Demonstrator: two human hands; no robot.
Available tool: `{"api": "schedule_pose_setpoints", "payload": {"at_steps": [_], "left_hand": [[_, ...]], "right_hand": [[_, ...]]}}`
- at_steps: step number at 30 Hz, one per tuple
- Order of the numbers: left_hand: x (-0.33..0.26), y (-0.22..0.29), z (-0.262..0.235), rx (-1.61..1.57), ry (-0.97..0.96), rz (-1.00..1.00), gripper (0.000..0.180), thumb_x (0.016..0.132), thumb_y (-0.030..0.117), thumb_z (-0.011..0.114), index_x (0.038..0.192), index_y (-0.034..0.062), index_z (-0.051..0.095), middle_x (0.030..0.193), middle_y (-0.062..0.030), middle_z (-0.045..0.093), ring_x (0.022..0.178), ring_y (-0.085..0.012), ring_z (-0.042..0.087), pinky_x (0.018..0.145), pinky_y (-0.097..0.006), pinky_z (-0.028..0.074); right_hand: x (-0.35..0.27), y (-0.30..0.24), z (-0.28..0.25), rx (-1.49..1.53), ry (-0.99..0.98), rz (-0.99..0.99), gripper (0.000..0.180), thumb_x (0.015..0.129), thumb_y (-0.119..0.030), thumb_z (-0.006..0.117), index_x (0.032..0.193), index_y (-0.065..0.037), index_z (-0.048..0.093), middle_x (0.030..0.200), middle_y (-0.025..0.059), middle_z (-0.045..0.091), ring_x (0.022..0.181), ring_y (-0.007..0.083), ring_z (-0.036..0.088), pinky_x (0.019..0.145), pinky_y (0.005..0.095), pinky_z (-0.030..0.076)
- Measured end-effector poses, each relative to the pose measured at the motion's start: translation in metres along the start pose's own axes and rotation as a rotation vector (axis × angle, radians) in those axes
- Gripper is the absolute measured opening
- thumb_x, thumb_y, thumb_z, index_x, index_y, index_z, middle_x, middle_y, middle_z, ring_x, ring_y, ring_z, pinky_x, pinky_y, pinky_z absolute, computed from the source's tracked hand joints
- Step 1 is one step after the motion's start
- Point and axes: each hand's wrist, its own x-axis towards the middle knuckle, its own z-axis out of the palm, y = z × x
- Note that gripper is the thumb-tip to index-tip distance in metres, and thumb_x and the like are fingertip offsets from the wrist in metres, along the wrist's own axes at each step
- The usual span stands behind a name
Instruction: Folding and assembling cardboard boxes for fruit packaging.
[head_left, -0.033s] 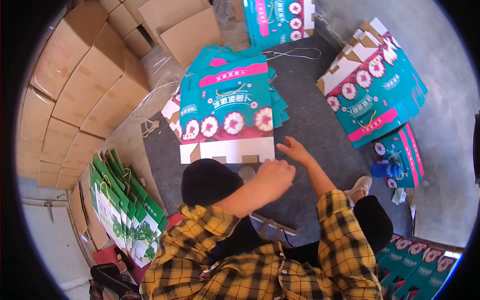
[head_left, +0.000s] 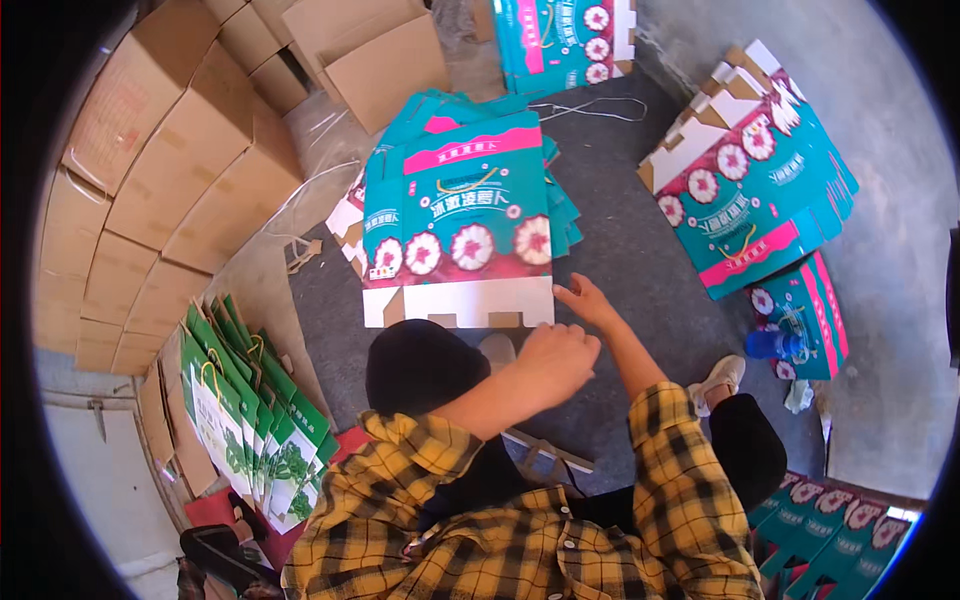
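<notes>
Towering at left, stacked brown boxes [head_left: 190, 160] stand near a pile of teal cartons [head_left: 565, 215]. The top carton [head_left: 475, 205], pink-banded, lies flat at centre. The left hand [head_left: 560, 362], fingers curled, and right hand [head_left: 590, 303] are close together, beside its lower right corner; whether either grips anything, I cannot tell.
</notes>
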Motion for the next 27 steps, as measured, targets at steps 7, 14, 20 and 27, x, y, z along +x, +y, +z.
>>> {"api": "schedule_pose_setpoints", "payload": {"at_steps": [7, 14, 20, 27], "left_hand": [[-0.018, -0.011, -0.006, -0.016, 0.002, -0.05, 0.03, 0.081, 0.027, 0.067, 0.096, 0.0031, 0.058, 0.092, -0.0121, 0.06, 0.087, -0.0291, 0.061, 0.07, -0.04, 0.045], [-0.021, -0.018, -0.008, -0.04, 0.074, -0.04, 0.029, 0.081, 0.025, 0.066, 0.096, 0.0021, 0.058, 0.093, -0.013, 0.06, 0.086, -0.0286, 0.06, 0.069, -0.04, 0.044], [-0.028, -0.019, -0.024, -0.186, 0.428, 0.106, 0.024, 0.082, 0.023, 0.064, 0.091, 0.0024, 0.055, 0.087, -0.0124, 0.058, 0.082, -0.0298, 0.06, 0.068, -0.041, 0.046], [-0.033, -0.011, -0.039, -0.32, 0.299, 0.026, 0.036, 0.087, 0.037, 0.058, 0.083, 0.0009, 0.057, 0.081, -0.0156, 0.06, 0.077, -0.0343, 0.061, 0.067, -0.045, 0.047]], "right_hand": [[0.037, -0.037, 0.062, 0.585, 0.042, 0.219, 0.071, 0.081, -0.044, 0.071, 0.123, 0.01, 0.05, 0.106, 0.0133, 0.063, 0.092, 0.0176, 0.061, 0.076, 0.0296, 0.049], [0.025, -0.114, 0.046, 0.635, -0.098, 0.182, 0.041, 0.084, -0.033, 0.07, 0.108, -0.001, 0.061, 0.092, 0.0052, 0.066, 0.075, 0.0127, 0.063, 0.064, 0.0276, 0.05], [0.011, -0.164, -0.001, 0.839, -0.033, 0.052, 0.03, 0.086, -0.024, 0.067, 0.107, -0.003, 0.064, 0.091, 0.0032, 0.066, 0.076, 0.0117, 0.061, 0.067, 0.0265, 0.049], [-0.064, -0.125, -0.088, 1.059, 0.285, -0.037, 0.034, 0.089, -0.025, 0.065, 0.112, -0.002, 0.057, 0.096, 0.005, 0.064, 0.078, 0.0134, 0.064, 0.066, 0.0283, 0.052]]}}
